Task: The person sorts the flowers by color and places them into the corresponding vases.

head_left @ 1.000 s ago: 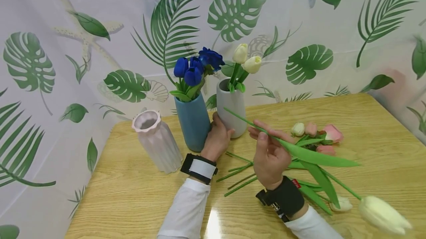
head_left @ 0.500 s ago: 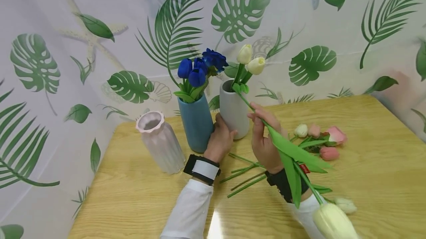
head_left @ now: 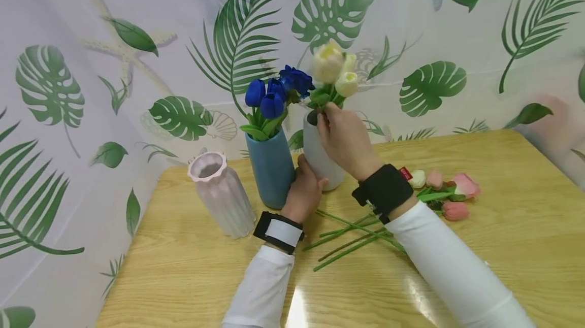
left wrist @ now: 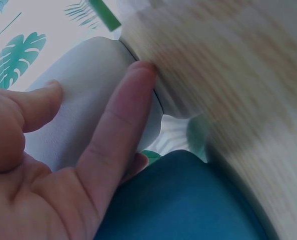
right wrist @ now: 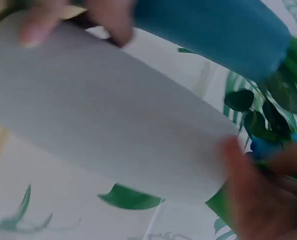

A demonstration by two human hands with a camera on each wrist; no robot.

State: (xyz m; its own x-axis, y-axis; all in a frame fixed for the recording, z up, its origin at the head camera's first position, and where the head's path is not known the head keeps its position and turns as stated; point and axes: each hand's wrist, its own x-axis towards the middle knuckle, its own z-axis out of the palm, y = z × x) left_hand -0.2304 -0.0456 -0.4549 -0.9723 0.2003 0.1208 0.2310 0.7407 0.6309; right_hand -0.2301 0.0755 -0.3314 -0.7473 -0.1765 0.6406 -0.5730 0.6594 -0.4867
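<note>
My right hand (head_left: 348, 139) pinches the stem of a white tulip (head_left: 327, 65) at the mouth of a grey vase (head_left: 323, 163). The tulip's head is upright and blurred, next to two other white tulips (head_left: 347, 83) standing in the vase. The stem's lower end is hidden. Low on the same vase, my left hand (head_left: 304, 191) holds it, thumb and fingers on its sides. In the left wrist view, the thumb and a finger (left wrist: 119, 112) lie against the grey wall. The right wrist view shows my right fingers, blurred, at the vase's rim.
A blue vase (head_left: 270, 170) with blue flowers (head_left: 272, 98) stands close left of the grey one. Farther left is a pale pink vase (head_left: 222, 198) with nothing showing in its mouth. Pink tulips (head_left: 455, 210), other flowers and crossing green stems (head_left: 340, 253) lie on the wooden table (head_left: 183, 277).
My right hand has swung the white tulip from head-down at lower right to upright and brought it up to the grey vase's mouth. My left hand has stayed on the vase.
</note>
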